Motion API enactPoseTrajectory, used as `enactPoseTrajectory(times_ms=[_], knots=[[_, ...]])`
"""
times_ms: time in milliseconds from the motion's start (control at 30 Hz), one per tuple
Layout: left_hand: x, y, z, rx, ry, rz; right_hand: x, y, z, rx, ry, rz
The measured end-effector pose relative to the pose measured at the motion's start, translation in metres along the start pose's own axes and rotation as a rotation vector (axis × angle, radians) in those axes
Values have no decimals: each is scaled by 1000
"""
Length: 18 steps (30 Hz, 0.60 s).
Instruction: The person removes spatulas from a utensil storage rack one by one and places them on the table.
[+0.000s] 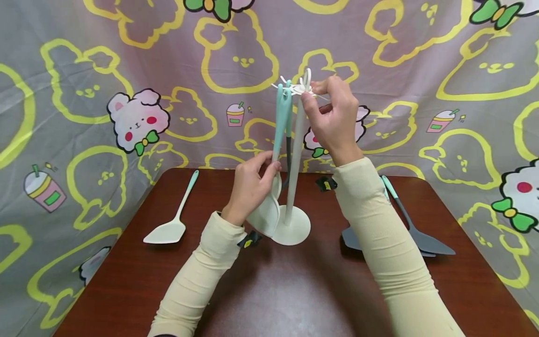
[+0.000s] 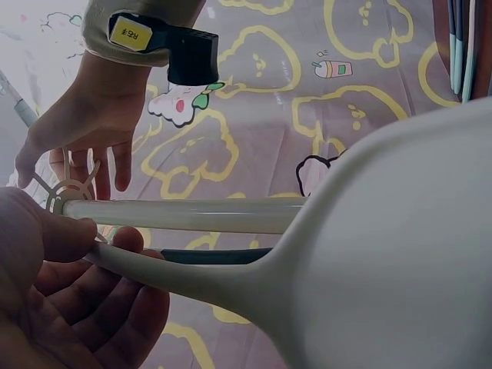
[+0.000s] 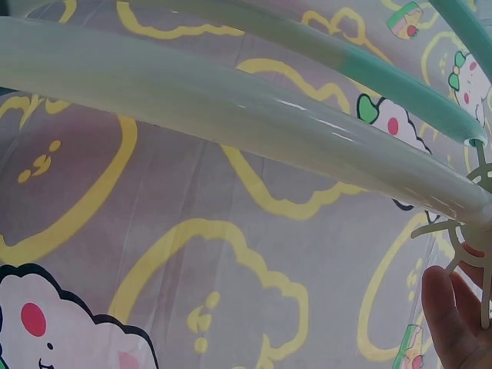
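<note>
In the head view a white utensil stand [image 1: 298, 140] rises from a round base [image 1: 300, 227] at mid-table. My right hand [image 1: 334, 114] pinches the rim of the hook ring [image 1: 300, 88] at its top, below the small loop. Left of the pole, my left hand [image 1: 254, 185] pinches the shaft of a white cooking spoon [image 1: 265, 216] with a mint handle [image 1: 282, 121]. The handle's end is up at the hooks; the left wrist view shows its broad head [image 2: 400, 246] close up. Another mint-handled utensil with a dark shaft [image 1: 288, 145] hangs behind it, its lower part hidden.
A white turner [image 1: 170, 229] with a mint handle lies at the table's left. On the right lie dark grey turners [image 1: 429, 241] with mint handles, partly covered by my right sleeve. A patterned cloth [image 1: 236, 47] hangs behind the brown table [image 1: 294, 299].
</note>
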State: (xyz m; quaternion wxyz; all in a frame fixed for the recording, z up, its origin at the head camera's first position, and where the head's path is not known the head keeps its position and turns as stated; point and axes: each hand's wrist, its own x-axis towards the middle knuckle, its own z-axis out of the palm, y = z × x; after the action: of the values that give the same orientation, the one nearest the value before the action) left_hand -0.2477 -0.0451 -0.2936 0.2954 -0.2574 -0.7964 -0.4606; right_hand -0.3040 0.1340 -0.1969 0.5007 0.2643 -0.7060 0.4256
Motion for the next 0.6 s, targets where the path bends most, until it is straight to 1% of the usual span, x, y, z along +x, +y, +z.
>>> enactPoseTrajectory(times_ms=[133, 367, 600], knots=[[0, 0, 0, -3, 2, -1, 0, 1, 1, -3, 9, -4], [2, 0, -1, -6, 3, 10, 1, 0, 0, -1, 0, 1], [2, 1, 1, -9, 9, 11, 0, 2, -2, -40, -39, -40]])
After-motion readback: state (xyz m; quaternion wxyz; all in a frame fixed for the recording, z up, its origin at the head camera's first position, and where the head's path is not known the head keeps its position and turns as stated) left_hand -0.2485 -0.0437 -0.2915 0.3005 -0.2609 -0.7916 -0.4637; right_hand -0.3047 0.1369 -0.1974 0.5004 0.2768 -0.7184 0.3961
